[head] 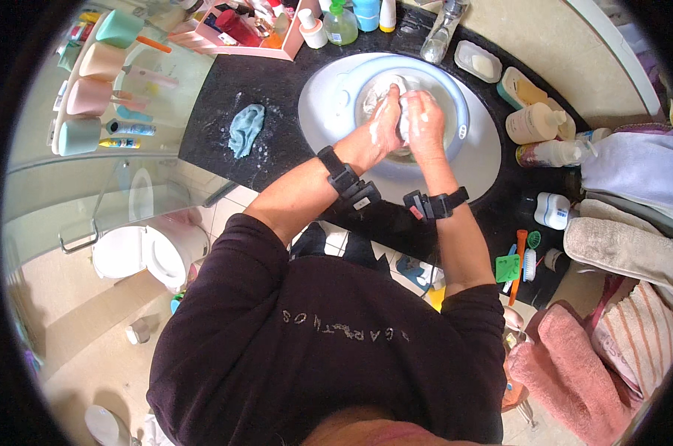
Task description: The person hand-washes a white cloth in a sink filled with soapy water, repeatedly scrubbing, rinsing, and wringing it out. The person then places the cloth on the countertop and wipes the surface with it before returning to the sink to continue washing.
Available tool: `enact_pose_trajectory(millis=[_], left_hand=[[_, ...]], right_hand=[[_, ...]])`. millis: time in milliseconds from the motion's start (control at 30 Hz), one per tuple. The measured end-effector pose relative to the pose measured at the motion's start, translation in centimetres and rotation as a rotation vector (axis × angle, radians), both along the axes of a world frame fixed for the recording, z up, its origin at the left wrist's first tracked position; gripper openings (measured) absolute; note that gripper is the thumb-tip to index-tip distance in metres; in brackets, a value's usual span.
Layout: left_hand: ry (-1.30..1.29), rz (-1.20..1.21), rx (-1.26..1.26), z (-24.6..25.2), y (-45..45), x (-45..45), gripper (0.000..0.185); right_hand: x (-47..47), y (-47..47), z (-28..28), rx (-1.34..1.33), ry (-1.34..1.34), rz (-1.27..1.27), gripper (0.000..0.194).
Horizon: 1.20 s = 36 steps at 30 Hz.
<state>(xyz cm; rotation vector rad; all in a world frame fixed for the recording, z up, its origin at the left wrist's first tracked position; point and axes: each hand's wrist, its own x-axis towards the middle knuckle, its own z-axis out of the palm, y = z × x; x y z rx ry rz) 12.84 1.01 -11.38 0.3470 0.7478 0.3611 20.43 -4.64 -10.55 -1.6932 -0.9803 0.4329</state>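
Note:
Both hands are together over a white plastic basin with a pale blue rim [458, 106], which sits inside the oval washbasin [321, 111]. My left hand [389, 122] grips a wet white cloth [382, 89], its thumb pointing towards the tap. Pressed against it, my right hand [426, 120] is closed on the same cloth, part of which bunches between the two hands. White suds cling to both hands. The cloth's lower part and the basin's bottom are largely hidden by my hands. A black strap with a small box is on each forearm.
A metal tap [439, 39] stands behind the basin, beside a soap dish [477, 61]. A damp blue cloth [247, 131] lies on the black countertop [208, 117] at left. Pump bottles [531, 124] and brushes [529, 265] line the right side. A pink organizer [283, 51] holds cosmetics.

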Motion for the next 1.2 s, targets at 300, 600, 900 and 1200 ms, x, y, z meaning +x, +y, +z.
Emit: enact_pose_trajectory(millis=[300, 600, 900, 1200], left_hand=[[0.085, -0.160, 0.315, 3.6, 0.2, -3.3, 0.026], [0.210, 0.062, 0.924, 7.3, 3.2, -5.5, 0.018], [0.127, 0.144, 0.859, 11.6, 4.8, -7.1, 0.016], [-0.142, -0.278, 0.739, 17.2, 6.2, -10.1, 0.023]], right_hand=[[2.9, -3.8, 3.6, -0.265, 0.511, 0.133, 0.042], [4.8, -7.4, 6.6, -0.265, 0.320, 0.524, 0.026], [5.3, -9.9, 11.8, -0.056, 0.482, 0.382, 0.033], [6.7, -9.4, 15.8, 0.250, 0.768, 0.282, 0.026]])
